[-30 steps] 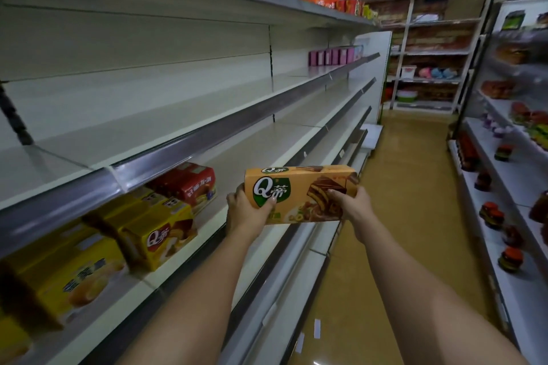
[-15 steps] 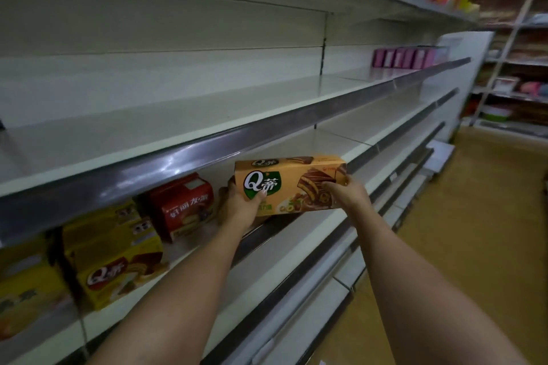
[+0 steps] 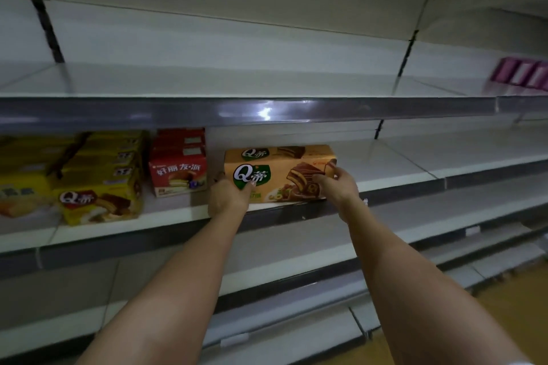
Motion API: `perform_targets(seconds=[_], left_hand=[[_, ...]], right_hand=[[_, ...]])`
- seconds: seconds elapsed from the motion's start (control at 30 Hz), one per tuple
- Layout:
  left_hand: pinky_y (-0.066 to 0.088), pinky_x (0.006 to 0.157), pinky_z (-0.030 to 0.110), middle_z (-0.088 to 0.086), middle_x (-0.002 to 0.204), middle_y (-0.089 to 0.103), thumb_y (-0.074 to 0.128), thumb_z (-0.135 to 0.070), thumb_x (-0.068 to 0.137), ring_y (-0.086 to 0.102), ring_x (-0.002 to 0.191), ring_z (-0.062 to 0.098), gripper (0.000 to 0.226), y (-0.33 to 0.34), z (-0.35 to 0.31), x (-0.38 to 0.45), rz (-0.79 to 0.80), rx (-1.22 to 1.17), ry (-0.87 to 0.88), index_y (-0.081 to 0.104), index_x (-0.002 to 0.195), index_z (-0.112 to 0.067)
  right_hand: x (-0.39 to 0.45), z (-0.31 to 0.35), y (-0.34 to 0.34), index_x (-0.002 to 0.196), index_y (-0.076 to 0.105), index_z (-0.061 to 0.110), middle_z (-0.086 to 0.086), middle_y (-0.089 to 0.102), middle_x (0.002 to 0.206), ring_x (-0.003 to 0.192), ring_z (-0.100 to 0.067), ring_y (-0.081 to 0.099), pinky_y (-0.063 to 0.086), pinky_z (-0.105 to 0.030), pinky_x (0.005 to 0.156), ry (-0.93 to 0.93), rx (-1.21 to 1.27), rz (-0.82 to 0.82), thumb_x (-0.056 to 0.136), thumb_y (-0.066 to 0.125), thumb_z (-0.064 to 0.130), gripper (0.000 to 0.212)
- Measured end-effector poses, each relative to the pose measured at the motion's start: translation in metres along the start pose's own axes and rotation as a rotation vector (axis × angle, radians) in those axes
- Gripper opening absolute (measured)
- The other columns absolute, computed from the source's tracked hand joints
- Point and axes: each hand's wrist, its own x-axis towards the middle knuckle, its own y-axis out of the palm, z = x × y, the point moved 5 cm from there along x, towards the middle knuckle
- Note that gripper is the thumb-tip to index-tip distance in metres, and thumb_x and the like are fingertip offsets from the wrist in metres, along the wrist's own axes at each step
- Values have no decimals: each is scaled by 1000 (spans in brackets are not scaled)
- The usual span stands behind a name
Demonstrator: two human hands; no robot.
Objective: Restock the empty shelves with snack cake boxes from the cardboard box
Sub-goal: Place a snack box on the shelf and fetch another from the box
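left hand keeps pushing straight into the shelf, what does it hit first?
Likely nothing soon: the left hand grips the orange Q box, and bare shelf lies behind it up to the back panel. The red box sits off to the side. Depth unclear.

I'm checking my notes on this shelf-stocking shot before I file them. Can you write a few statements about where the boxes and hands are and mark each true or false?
1. Both hands hold the orange snack cake box, the left hand at its left end and the right hand at its right end. True.
2. The orange box is on the same shelf as the red box. True.
3. The red box stands to the right of the orange box. False: it stands to its left, with a gap between them.
4. The yellow boxes sit on the shelf above. False: they are on the same shelf, left of the red box.
5. Pink boxes stand on the upper shelf at far right. True.
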Motion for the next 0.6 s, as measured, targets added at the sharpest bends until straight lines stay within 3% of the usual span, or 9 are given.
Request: perform_targets(seconds=[0.27, 0.4, 0.5, 0.6], left_hand=[[51, 90, 43, 15, 122, 58, 72, -21, 78, 58, 109, 35, 53, 18, 2, 2, -132, -400, -76, 49, 124, -7], [47, 98, 43, 18, 127, 57, 62, -31, 74, 50, 119, 35, 53, 29, 2, 18, -77, -403, -101, 59, 120, -6], [43, 101, 36, 13, 140, 43, 63, -28, 81, 47, 122, 34, 68, 31, 0, 29, -76, -392, -90, 36, 141, -13], [39, 104, 37, 11, 143, 38, 63, -20, 85, 42, 128, 32, 77, 33, -3, 44, -92, -414, -54, 19, 148, -15]], right_hand=[[35, -7, 23, 115, 50, 8, -8, 61, 110, 104, -23, 58, 46, -41, 99, 29, 126, 82, 85, 62, 16, 34], [62, -9, 37, 122, 51, 9, -11, 63, 113, 101, -24, 60, 50, -42, 95, 30, 146, 116, 77, 60, 15, 46], [75, -6, 47, 124, 48, 9, -13, 61, 110, 93, -23, 58, 51, -36, 84, 28, 196, 109, 82, 53, 11, 42], [89, -1, 58, 119, 50, 11, -13, 62, 111, 102, -27, 58, 50, -39, 91, 28, 226, 84, 86, 50, 12, 33]])
